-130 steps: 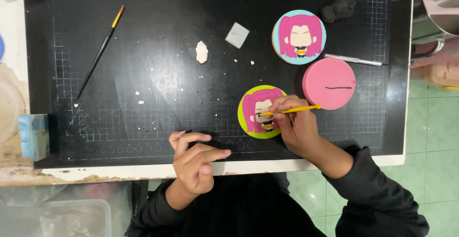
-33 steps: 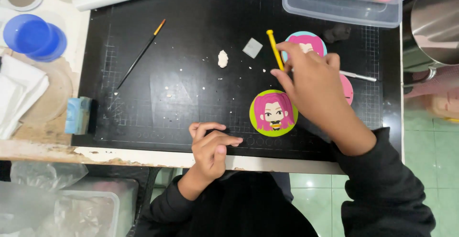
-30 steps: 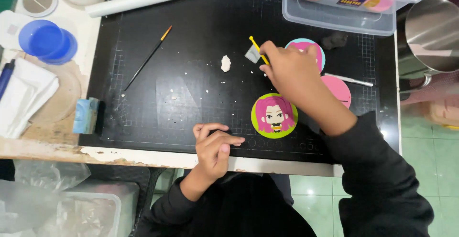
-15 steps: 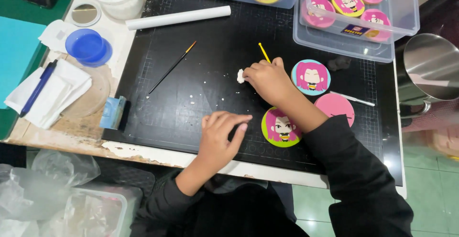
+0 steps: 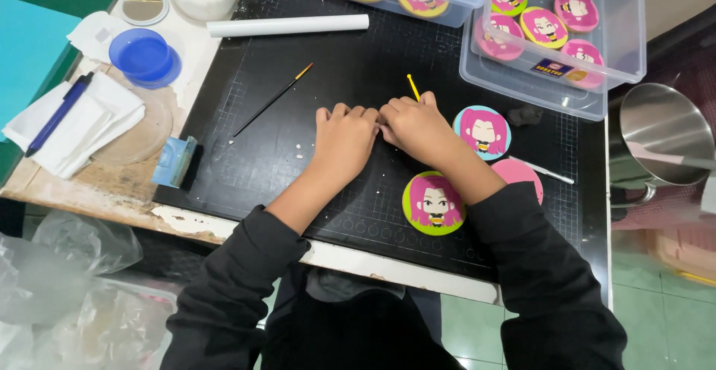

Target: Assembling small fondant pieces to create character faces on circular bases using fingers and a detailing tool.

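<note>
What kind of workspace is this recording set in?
Probably a home craft or cake-decorating bench: a black gridded cutting mat, a fine paintbrush, a white rolling pin and clear tubs of round cartoon-face discs.

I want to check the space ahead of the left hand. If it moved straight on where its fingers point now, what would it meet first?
Probably bare black cutting mat first. Beyond the left hand, the white roll lies about in line, though depth is unclear.

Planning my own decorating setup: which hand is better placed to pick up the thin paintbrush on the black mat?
Probably left: the left hand lies nearer the paintbrush, and the right hand already holds the yellow tool.
</note>
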